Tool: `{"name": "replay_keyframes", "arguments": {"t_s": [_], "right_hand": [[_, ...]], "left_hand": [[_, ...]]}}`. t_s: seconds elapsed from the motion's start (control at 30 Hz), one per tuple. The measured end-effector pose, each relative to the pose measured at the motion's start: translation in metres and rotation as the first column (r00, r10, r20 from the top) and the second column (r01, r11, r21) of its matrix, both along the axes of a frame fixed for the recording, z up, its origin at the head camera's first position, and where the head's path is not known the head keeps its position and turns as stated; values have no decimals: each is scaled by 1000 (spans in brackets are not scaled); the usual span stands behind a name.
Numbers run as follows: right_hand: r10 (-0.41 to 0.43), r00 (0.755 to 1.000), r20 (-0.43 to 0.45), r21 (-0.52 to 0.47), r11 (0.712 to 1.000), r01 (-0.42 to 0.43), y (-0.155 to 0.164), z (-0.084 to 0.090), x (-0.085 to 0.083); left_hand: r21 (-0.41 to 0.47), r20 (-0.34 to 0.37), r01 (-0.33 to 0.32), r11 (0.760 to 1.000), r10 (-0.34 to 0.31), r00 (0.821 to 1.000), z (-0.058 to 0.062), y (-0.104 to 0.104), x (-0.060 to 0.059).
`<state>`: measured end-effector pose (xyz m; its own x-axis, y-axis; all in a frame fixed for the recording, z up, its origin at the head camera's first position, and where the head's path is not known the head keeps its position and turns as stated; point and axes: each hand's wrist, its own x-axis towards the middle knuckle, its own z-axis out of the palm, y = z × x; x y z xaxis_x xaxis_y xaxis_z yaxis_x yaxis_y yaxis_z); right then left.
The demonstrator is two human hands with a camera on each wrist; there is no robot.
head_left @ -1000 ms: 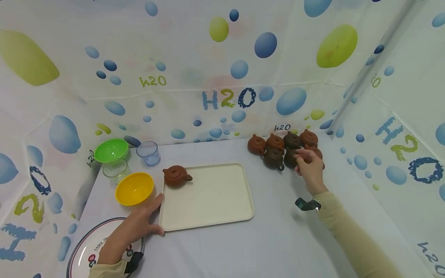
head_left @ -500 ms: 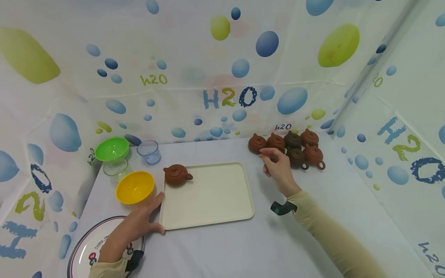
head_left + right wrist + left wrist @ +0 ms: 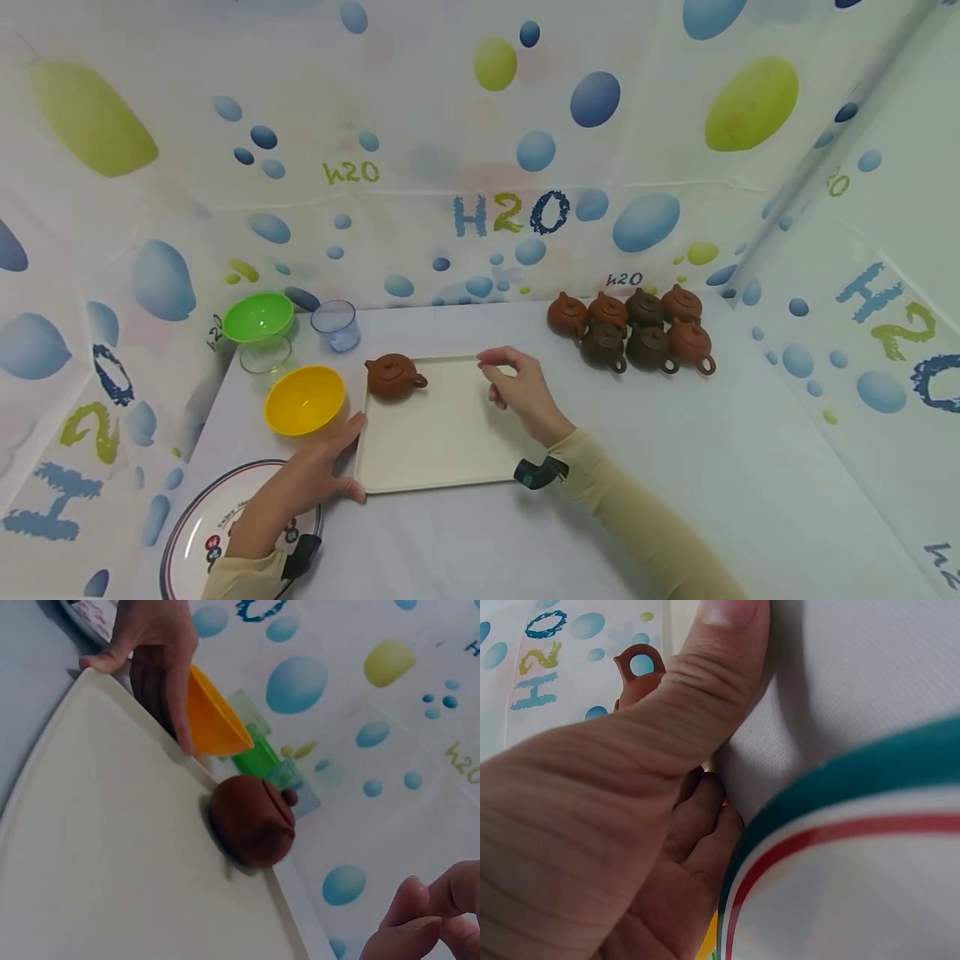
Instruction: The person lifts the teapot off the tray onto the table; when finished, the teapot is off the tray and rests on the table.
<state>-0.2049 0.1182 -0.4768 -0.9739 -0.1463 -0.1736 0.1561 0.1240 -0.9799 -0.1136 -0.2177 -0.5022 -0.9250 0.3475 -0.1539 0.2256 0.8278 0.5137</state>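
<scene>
I see the left hand [image 3: 300, 487] gripping the near left corner of the cream tray [image 3: 442, 433], thumb on the rim and fingers along its edge. The right hand [image 3: 521, 387] hovers above the tray's far side, fingers loosely curled; it seems to hold nothing, though the fingertips are hard to read. A brown teapot [image 3: 393, 375] sits on the tray just left of that hand. To its right, well apart, teapots [image 3: 633, 329] cluster on the worktop [image 3: 675, 483]. A yellow bowl [image 3: 305, 400] sits just beyond the left hand.
</scene>
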Motion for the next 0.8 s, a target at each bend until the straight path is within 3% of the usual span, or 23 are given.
{"name": "replay_keyframes", "arguments": {"t_s": [0.2,0.43,0.57,0.8], "right_hand": [[141,989,49,5,990,-142,-40,-8,1],[274,945,177,-35,962,-272,-69,-23,-2],[283,936,211,-50,959,-278,-79,-31,-2],[250,948,197,-70,968,-240,-93,-37,1]], "left_hand": [[-2,-17,3,1000,-3,1000,1,-1,0],[13,-34,16,1000,-15,999,-2,2,-1],[14,-34,19,1000,-18,999,-3,3,-2],[7,-34,10,1000,-10,999,-1,1,0]]}}
